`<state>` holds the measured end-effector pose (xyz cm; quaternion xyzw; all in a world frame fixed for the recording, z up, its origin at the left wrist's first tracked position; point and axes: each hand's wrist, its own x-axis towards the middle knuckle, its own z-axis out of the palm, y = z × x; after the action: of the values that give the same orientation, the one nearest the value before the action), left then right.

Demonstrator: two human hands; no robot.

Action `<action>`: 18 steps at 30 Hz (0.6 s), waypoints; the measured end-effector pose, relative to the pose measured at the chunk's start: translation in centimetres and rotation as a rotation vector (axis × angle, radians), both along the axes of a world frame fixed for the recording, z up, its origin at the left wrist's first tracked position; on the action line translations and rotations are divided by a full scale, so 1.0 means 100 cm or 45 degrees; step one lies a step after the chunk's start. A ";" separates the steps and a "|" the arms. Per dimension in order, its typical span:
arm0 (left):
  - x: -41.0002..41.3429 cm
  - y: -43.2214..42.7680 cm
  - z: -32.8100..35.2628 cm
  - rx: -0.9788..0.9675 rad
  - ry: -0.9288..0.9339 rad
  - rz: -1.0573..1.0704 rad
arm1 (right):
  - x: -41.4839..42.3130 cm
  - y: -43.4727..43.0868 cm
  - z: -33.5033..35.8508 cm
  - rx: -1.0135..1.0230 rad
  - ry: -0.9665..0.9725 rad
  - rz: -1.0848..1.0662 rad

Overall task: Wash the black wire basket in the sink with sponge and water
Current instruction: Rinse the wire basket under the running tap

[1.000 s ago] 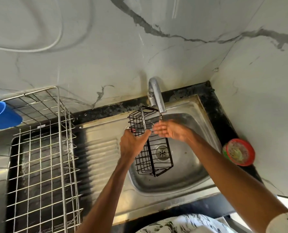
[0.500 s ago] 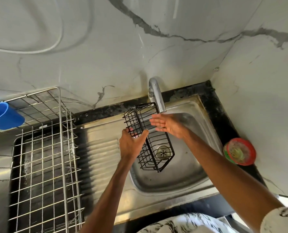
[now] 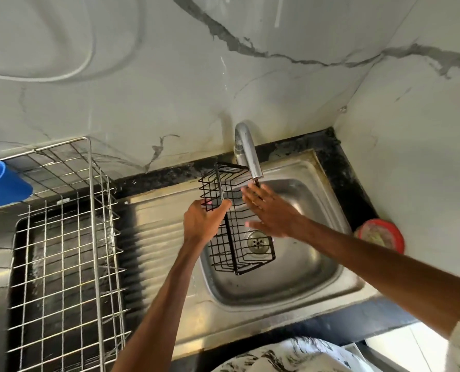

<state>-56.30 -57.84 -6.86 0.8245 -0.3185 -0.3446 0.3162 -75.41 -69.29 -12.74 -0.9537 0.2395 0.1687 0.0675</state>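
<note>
A black wire basket (image 3: 237, 245) hangs over the steel sink (image 3: 290, 285), its upper end just under the tap spout (image 3: 249, 154). My left hand (image 3: 203, 222) grips the basket's left rim, thumb and fingers curled round the wires. My right hand (image 3: 270, 213) lies flat with straight fingers against the basket's upper right side, below the spout. I see no sponge in either hand. A round red dish (image 3: 379, 234) holding a greenish scrub pad sits on the counter to the right of the sink.
A steel wire dish rack (image 3: 62, 251) stands on the left over the ribbed drainboard (image 3: 156, 229). A blue plastic cup (image 3: 1, 183) hangs at the rack's far left. Marble walls close the back and right side. The drain (image 3: 257, 241) shows through the basket.
The basket has been lifted and tilted further toward the tap. My right hand has opened flat and slid along the basket's right side. My left hand keeps its grip.
</note>
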 end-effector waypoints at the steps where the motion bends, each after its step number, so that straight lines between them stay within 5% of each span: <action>1: -0.001 0.000 0.000 0.006 -0.007 -0.004 | -0.011 0.014 -0.004 0.035 0.011 0.035; 7: -0.009 0.007 -0.005 0.051 0.029 -0.054 | -0.042 0.054 -0.004 0.125 0.145 0.437; 12: -0.009 0.010 -0.003 0.012 0.059 -0.073 | 0.013 -0.012 0.023 -0.087 0.118 0.090; 18: -0.005 0.008 0.003 -0.050 0.105 0.074 | 0.020 0.004 0.015 -0.132 0.215 0.133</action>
<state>-56.79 -57.06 -6.59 0.8121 -0.2878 -0.3629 0.3549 -73.41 -68.85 -11.19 -0.9495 0.2026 0.2393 -0.0114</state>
